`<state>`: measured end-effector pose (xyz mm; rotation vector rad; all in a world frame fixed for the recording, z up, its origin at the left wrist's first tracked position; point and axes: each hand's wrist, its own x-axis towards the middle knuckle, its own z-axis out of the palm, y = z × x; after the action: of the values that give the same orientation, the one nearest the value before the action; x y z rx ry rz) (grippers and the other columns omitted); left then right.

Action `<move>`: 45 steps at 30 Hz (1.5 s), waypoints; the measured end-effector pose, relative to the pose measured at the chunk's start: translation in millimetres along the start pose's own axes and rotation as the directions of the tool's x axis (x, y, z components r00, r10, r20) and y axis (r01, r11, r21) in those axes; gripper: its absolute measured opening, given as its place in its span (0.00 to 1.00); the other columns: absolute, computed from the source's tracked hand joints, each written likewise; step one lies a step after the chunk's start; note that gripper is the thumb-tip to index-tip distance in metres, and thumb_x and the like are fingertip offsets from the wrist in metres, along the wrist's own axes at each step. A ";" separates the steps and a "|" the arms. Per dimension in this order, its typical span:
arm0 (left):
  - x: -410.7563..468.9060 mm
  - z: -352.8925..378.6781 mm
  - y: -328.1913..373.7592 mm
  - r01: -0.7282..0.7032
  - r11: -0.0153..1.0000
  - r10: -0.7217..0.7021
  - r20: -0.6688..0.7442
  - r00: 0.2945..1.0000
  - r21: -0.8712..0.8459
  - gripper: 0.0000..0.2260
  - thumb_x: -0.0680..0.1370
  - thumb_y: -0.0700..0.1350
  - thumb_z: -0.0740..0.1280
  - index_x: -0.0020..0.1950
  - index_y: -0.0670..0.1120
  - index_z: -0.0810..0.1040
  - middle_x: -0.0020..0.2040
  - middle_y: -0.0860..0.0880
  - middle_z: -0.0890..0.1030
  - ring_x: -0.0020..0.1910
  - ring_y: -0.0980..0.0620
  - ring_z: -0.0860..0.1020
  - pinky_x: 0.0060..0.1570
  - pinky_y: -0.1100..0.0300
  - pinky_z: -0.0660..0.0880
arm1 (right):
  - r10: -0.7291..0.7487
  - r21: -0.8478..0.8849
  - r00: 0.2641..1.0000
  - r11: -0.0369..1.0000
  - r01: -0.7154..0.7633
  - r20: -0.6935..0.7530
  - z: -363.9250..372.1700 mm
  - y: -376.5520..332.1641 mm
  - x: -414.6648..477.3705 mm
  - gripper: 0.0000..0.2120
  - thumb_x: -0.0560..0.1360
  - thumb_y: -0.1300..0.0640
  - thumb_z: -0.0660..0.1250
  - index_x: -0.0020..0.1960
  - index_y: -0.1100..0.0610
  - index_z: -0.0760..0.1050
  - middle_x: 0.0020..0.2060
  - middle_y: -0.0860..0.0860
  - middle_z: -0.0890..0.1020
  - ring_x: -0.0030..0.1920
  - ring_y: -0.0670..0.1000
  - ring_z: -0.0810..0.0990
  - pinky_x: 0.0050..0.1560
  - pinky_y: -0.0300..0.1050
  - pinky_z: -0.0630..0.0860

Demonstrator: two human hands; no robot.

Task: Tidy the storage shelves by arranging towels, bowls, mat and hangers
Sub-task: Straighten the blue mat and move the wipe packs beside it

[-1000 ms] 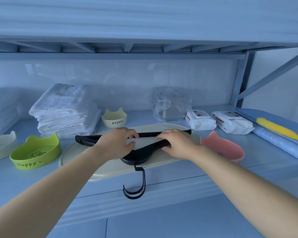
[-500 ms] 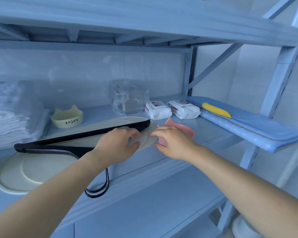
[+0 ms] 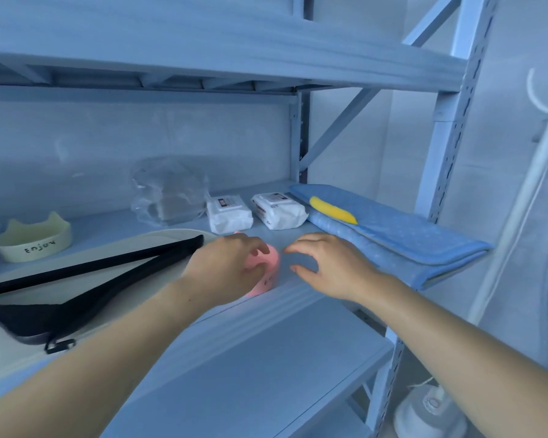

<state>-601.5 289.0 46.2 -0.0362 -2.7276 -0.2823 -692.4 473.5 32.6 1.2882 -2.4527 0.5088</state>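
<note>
Our left hand (image 3: 231, 268) sits on the pink bowl (image 3: 271, 275), fingers curled down over its near rim and gripping it. The bowl stands close to the front edge of the shelf (image 3: 285, 300), near the middle of our view.

Our right hand (image 3: 331, 268) is at the bowl's 3 o'clock, just beside it but apart from it. Its fingers are spread and lightly bent, and it holds nothing. We cannot tell whether the fingertips touch the shelf.

At the bowl's 9 o'clock the black hangers (image 3: 60, 316) lie flat on the cream oval mat (image 3: 159, 240), their hooks pointing out over the shelf's front edge. Farther out toward 10 o'clock a cream bowl (image 3: 32, 240) lettered "Enjoy" stands upright near the back wall.

At 12 o'clock, well behind the pink bowl, two wipe packs (image 3: 229, 213) lie side by side. A clear plastic bag (image 3: 171, 194) sits just to their 9 o'clock.

At 2 o'clock a folded blue pad (image 3: 402, 238) lies on the shelf, its corner jutting past the front edge, with a yellow strip (image 3: 332, 210) on top. A white stand (image 3: 516, 222) rises outside the rack at 3 o'clock.
</note>
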 end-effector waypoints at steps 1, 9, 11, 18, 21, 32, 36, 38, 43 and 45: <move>7.8 7.1 10.1 -0.009 1.000 0.009 -0.001 1.000 -0.005 0.12 0.75 0.51 0.63 0.58 0.57 0.75 0.54 0.58 0.77 0.54 0.54 0.75 0.48 0.56 0.74 | 0.006 -0.010 1.000 1.000 -0.006 -0.006 -5.8 13.5 -4.8 0.15 0.75 0.51 0.64 0.62 0.49 0.75 0.58 0.44 0.78 0.61 0.46 0.74 0.56 0.48 0.73; 72.7 68.1 94.6 -0.079 0.995 0.080 0.001 0.997 -0.065 0.13 0.76 0.52 0.63 0.60 0.57 0.73 0.57 0.57 0.75 0.58 0.55 0.73 0.53 0.54 0.74 | 0.112 -0.082 0.994 0.990 -0.113 -0.019 -47.7 125.8 -46.5 0.14 0.75 0.52 0.65 0.60 0.48 0.76 0.58 0.44 0.79 0.59 0.49 0.75 0.57 0.48 0.73; 86.5 80.6 113.0 -0.114 0.990 0.114 -0.004 0.993 -0.082 0.14 0.75 0.51 0.64 0.61 0.57 0.72 0.58 0.58 0.75 0.58 0.56 0.73 0.52 0.54 0.74 | 0.119 -0.068 0.992 0.990 -0.121 -0.030 -54.1 145.7 -55.2 0.14 0.74 0.51 0.65 0.60 0.49 0.77 0.57 0.45 0.79 0.59 0.49 0.75 0.57 0.49 0.73; 124.6 116.6 149.3 -0.312 0.948 0.317 0.110 0.942 -0.061 0.30 0.71 0.42 0.68 0.70 0.58 0.63 0.69 0.56 0.63 0.67 0.55 0.64 0.56 0.56 0.73 | 0.188 -0.054 0.982 0.981 -0.187 0.025 -65.1 199.1 -89.8 0.14 0.77 0.56 0.60 0.62 0.53 0.75 0.60 0.46 0.78 0.62 0.47 0.74 0.62 0.45 0.70; 138.6 135.7 151.4 -0.350 0.936 0.352 0.132 0.927 -0.037 0.33 0.72 0.43 0.69 0.73 0.58 0.59 0.73 0.54 0.60 0.72 0.53 0.59 0.64 0.60 0.65 | 0.245 -0.038 0.965 0.969 -0.243 0.097 -64.3 218.4 -102.5 0.22 0.76 0.64 0.54 0.66 0.52 0.71 0.66 0.46 0.72 0.67 0.45 0.68 0.63 0.31 0.60; 192.0 171.3 137.0 -0.332 0.934 0.349 0.135 0.927 -0.136 0.28 0.70 0.51 0.74 0.68 0.58 0.70 0.69 0.49 0.70 0.69 0.53 0.66 0.62 0.68 0.58 | 0.297 0.000 0.945 0.954 -0.300 0.136 -34.3 268.2 -90.2 0.31 0.73 0.59 0.67 0.73 0.45 0.60 0.73 0.44 0.60 0.72 0.45 0.60 0.64 0.35 0.62; 204.6 171.6 116.8 -0.281 0.943 0.304 0.120 0.945 -0.180 0.29 0.69 0.52 0.75 0.67 0.60 0.70 0.69 0.51 0.71 0.69 0.56 0.66 0.62 0.67 0.59 | 0.267 0.053 0.953 0.960 -0.277 0.143 -26.3 274.5 -64.8 0.30 0.73 0.60 0.66 0.72 0.46 0.61 0.72 0.44 0.61 0.72 0.44 0.60 0.66 0.36 0.62; 210.6 171.0 110.7 -0.268 0.949 0.290 0.129 0.948 -0.166 0.29 0.68 0.54 0.75 0.67 0.61 0.70 0.69 0.53 0.71 0.69 0.58 0.65 0.60 0.69 0.58 | 0.252 0.054 0.956 0.963 -0.263 0.152 -26.1 277.6 -51.5 0.30 0.72 0.60 0.66 0.71 0.47 0.63 0.71 0.43 0.63 0.70 0.43 0.62 0.60 0.30 0.61; 222.3 165.4 101.6 -0.292 0.949 0.308 0.155 0.939 -0.119 0.33 0.63 0.61 0.75 0.67 0.62 0.69 0.63 0.58 0.74 0.64 0.59 0.70 0.56 0.70 0.62 | 0.228 0.075 0.957 0.967 -0.244 0.177 -25.1 286.9 -34.9 0.30 0.69 0.61 0.69 0.68 0.47 0.66 0.65 0.41 0.67 0.63 0.38 0.66 0.49 0.22 0.61; 223.4 158.2 101.1 -0.285 0.950 0.307 0.215 0.927 -0.126 0.35 0.61 0.67 0.72 0.67 0.63 0.69 0.62 0.60 0.74 0.63 0.60 0.69 0.56 0.68 0.63 | 0.225 0.097 0.944 0.962 -0.254 0.243 -28.5 290.8 -29.5 0.31 0.68 0.59 0.69 0.68 0.44 0.65 0.64 0.38 0.66 0.62 0.36 0.65 0.53 0.24 0.61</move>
<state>-861.4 416.7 10.0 -0.5363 -2.8822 -0.3343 -915.4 661.4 -1.8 1.1557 -2.8346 0.6165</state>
